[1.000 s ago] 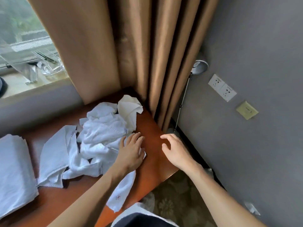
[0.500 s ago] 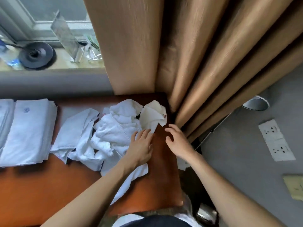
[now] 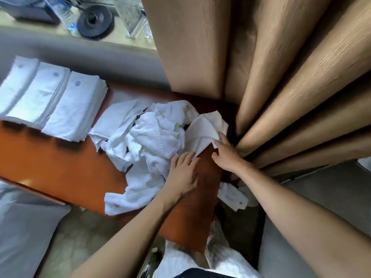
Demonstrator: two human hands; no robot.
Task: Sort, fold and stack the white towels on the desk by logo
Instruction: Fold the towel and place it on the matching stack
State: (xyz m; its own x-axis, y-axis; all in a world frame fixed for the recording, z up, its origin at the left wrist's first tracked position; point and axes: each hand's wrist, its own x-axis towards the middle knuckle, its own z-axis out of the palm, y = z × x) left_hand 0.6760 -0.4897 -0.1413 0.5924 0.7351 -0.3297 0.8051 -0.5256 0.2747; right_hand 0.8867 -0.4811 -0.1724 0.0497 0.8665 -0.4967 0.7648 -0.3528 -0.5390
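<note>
Head view: an orange-brown desk [image 3: 60, 167] carries a heap of loose white towels [image 3: 156, 135] near its right end, and one drooping towel [image 3: 124, 199] hangs over the front edge, showing a small reddish mark. Left of the heap, three folded stacks [image 3: 74, 105] lie side by side, their tops bearing small blue logos. The left hand [image 3: 183, 174] lies flat with its fingers straight, partly on the heap's near edge and partly on bare wood — it holds nothing. The right hand [image 3: 226, 155] reaches to a smoother, creamier towel [image 3: 204, 127] at the heap's right side. Its fingers [image 3: 221, 138] are stretched out and touch that towel's folded corner, with the thumb apart below. A tan curtain [image 3: 261, 77] hangs just beside the right hand. Another towel [image 3: 232, 195] lies off the desk's right end, lower down. Beyond the desk, a windowsill [image 3: 124, 39] holds a black disc [image 3: 96, 19].
</note>
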